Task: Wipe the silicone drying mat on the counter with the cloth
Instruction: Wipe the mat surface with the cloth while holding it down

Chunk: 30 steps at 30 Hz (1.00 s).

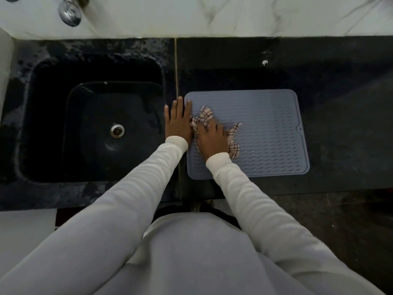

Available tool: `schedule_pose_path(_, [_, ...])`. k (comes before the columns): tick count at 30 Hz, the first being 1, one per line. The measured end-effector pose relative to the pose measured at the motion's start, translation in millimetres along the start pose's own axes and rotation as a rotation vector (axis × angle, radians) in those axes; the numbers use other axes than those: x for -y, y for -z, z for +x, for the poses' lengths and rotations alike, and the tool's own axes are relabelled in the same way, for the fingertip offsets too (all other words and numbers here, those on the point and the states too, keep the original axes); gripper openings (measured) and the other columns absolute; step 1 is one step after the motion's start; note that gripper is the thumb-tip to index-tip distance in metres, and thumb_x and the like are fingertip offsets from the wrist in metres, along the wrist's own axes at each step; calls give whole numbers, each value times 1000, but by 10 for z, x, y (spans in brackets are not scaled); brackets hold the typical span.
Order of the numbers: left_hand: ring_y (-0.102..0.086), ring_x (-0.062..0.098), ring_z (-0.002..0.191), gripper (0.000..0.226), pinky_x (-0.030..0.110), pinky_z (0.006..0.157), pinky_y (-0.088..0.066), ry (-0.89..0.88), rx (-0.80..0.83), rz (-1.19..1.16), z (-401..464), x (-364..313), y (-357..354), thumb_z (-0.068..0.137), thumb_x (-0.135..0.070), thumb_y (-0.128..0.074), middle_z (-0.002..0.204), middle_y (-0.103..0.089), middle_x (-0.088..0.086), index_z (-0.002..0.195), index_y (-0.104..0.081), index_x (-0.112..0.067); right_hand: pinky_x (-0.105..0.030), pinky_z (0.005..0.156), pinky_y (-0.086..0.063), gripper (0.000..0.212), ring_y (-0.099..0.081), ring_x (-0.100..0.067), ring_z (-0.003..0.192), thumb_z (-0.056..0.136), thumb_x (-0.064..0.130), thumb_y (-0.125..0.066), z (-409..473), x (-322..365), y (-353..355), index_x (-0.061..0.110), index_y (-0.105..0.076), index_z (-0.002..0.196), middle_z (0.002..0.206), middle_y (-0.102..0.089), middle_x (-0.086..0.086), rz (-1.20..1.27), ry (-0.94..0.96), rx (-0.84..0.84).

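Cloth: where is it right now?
Head view: the checked cloth lies bunched on the left part of the grey mat, under the right hand, beside the left hand.
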<state>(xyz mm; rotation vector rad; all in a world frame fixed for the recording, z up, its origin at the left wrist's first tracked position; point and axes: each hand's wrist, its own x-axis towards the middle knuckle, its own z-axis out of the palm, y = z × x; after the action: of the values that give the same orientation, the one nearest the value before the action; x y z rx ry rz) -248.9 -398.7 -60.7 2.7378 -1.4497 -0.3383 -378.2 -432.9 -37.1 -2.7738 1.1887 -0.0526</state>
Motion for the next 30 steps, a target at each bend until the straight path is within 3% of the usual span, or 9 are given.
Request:
schedule_pose_path(3, [-4, 30, 152, 63, 52, 121, 5, 2, -9, -10, -9, 5, 18, 99, -42, -12, 165, -1, 10, 158, -1, -21, -73, 87, -40, 46, -58, -44, 97, 83, 23, -68, -23, -119, 23, 23, -56, 128, 133, -48, -26, -9, 40, 61])
schedule_pose_path(5, [-4, 29, 152, 60, 52, 122, 4, 10, -16, -17, -6, 3, 10, 101, -38, -11, 165, -2, 9, 158, -2, -21, -79, 98, -19, 66, -55, -44, 109, 76, 31, -72, -13, -260, 65, 31, -46, 136, 149, -31, -22, -23, 37, 108])
schedule_pose_path(6, [-3, 28, 152, 57, 51, 122, 4, 17, -20, -25, 0, 9, 6, 104, -36, -13, 165, -3, 8, 158, -2, -22, -78, 100, -18, 74, -53, -45, 113, 71, 34, -76, -9, -321, 97, 33, -44, 138, 153, -26, -20, -18, 31, 123])
schedule_pose_path(9, [-3, 27, 152, 54, 51, 122, 5, 17, -22, -40, 3, 21, 14, 106, -34, -14, 165, -3, 7, 158, -3, -22, -70, 92, -39, 87, -49, -56, 111, 59, 29, -87, -15, -562, 161, 31, -47, 136, 146, -33, -26, 43, 0, 143])
schedule_pose_path(12, [-4, 27, 152, 54, 51, 121, 5, 8, -31, -35, -9, 22, 6, 106, -34, -14, 165, -4, 7, 158, -4, -22, -60, 91, -47, 75, -51, -51, 112, 68, 28, -81, -69, -846, 249, 33, -49, 136, 145, -36, -25, 33, -42, 128])
schedule_pose_path(15, [-5, 28, 152, 54, 51, 121, 5, 14, -34, -38, -18, 16, -3, 106, -34, -14, 165, -5, 8, 158, -4, -22, -57, 76, -52, 57, -58, -48, 99, 76, 27, -70, -113, -1154, 343, 30, -53, 131, 136, -43, -25, 11, -97, 65])
schedule_pose_path(22, [-5, 29, 152, 54, 53, 121, 3, 15, -41, -18, -1, 18, -28, 106, -34, -13, 165, -5, 8, 158, -5, -22, -57, 83, -49, 70, -55, -48, 106, 82, 33, -69, -155, -1893, 444, 28, -34, 142, 141, -36, -21, -98, -237, 135])
schedule_pose_path(27, [-5, 29, 152, 54, 53, 121, 2, 15, -44, -21, -4, 9, -19, 106, -34, -13, 165, -6, 8, 158, -6, -23, -58, 78, -49, 47, -58, -51, 90, 88, 30, -59, -188, -2371, 568, 19, -42, 131, 128, -39, -24, -115, -380, 99])
schedule_pose_path(30, [-6, 29, 151, 53, 53, 121, 3, 20, -48, -27, -8, 7, -16, 106, -34, -14, 165, -7, 8, 158, -7, -23, -60, 74, -50, 47, -59, -50, 85, 84, 31, -65, -168, -2586, 621, 23, -41, 124, 124, -40, -23, -136, -433, 101])
